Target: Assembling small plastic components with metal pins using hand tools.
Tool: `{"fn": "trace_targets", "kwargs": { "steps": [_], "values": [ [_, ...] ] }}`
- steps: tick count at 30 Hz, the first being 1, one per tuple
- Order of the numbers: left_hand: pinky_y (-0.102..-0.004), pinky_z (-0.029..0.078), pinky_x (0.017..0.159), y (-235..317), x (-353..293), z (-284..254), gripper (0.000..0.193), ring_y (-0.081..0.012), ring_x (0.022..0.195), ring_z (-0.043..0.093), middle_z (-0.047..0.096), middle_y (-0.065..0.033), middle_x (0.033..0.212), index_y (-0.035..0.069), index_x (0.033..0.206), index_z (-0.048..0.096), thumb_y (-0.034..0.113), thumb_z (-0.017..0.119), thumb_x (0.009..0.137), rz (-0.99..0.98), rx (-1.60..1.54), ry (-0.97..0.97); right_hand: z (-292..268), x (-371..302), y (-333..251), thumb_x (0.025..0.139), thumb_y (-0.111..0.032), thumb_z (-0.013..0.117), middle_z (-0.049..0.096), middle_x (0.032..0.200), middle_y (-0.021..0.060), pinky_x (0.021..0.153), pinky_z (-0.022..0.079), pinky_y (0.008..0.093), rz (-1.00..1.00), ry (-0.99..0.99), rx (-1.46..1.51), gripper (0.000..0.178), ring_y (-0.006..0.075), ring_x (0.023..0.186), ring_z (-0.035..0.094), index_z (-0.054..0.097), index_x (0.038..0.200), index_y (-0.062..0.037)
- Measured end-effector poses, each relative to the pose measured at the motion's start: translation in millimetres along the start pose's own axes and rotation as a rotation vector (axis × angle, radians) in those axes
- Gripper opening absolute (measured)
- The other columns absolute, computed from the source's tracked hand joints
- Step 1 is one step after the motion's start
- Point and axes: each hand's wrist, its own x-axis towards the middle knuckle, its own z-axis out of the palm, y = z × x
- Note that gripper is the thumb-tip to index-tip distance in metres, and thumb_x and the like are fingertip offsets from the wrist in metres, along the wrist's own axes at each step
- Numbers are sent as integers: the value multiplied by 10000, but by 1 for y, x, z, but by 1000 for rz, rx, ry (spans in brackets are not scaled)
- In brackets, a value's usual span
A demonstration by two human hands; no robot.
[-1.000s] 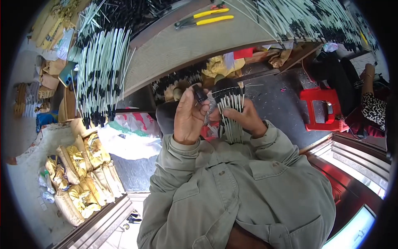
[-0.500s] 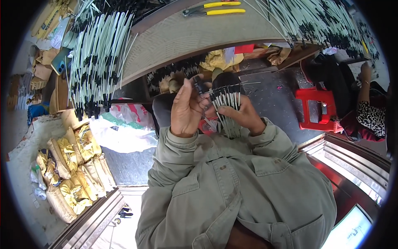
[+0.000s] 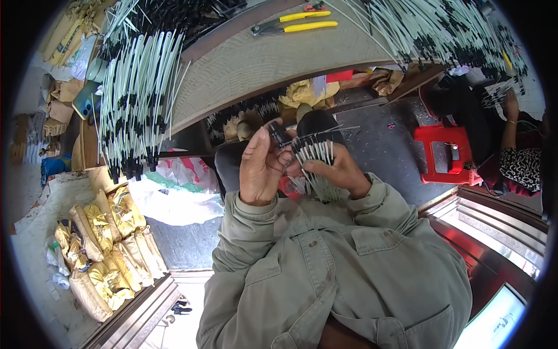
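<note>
Held in front of my chest, my right hand [image 3: 344,170] is wrapped round a fan of thin whitish plastic strips [image 3: 318,174] with black upper ends. Its thumb presses across them. Close by on the left, my left hand [image 3: 261,168] has its palm turned up and in, fingers closed on a small dark piece [image 3: 278,135] beside the black ends. What exactly that piece is, I cannot tell. One thin strip [image 3: 343,127] sticks out sideways to the right across the top of the fan. My left fingertips are partly hidden.
Yellow-handled pliers [image 3: 296,23] lie on the bench [image 3: 244,64] ahead. Piles of similar strips [image 3: 136,93] hang at its left edge and more strips [image 3: 442,35] lie right. Wrapped packets [image 3: 107,244] sit lower left. A red stool [image 3: 444,154] and another person's arm [image 3: 511,116] are at right.
The whole view has shifted slightly. My hands keep nearly the same pose, the dark piece slightly nearer the black ends. At right, the other person's hand now shows near some pale strips.
</note>
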Motion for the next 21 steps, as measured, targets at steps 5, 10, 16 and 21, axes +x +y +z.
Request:
{"fn": "trace_targets", "kwargs": {
  "steps": [5, 10, 16, 21],
  "values": [
    [-209, 508, 643, -1, -4, 4, 334, -110, 751, 604, 621, -90, 955, -7, 1146, 507, 236, 493, 917, 15, 12, 4, 4, -1, -5, 855, -103, 573, 647, 920, 95, 759, 475, 273, -17, 7, 63, 268, 131, 854, 590, 545, 1081, 40],
    [-231, 514, 649, -4, -4, 8, 301, -113, 757, 604, 625, -71, 944, -5, 1115, 538, 214, 510, 910, 115, 134, 60, 3, -2, -7, 857, -108, 573, 650, 908, 98, 760, 476, 282, 12, 9, 23, 239, 135, 850, 591, 558, 1039, 45],
    [-227, 506, 661, -11, -8, 13, 339, -115, 780, 594, 610, -57, 948, 1, 1138, 527, 240, 533, 897, 129, 106, 44, 2, -4, -7, 850, -123, 594, 651, 913, 82, 709, 477, 247, -28, 27, -14, 286, 107, 832, 596, 527, 1093, 12],
    [-200, 474, 688, -20, -12, 37, 382, -91, 849, 542, 544, -69, 1060, -29, 1180, 490, 16, 594, 814, 407, 247, 130, 4, -7, -12, 837, -89, 604, 615, 873, 11, 702, 451, 243, -73, 97, 6, 191, 73, 789, 536, 583, 1007, -4]
  ]
}}
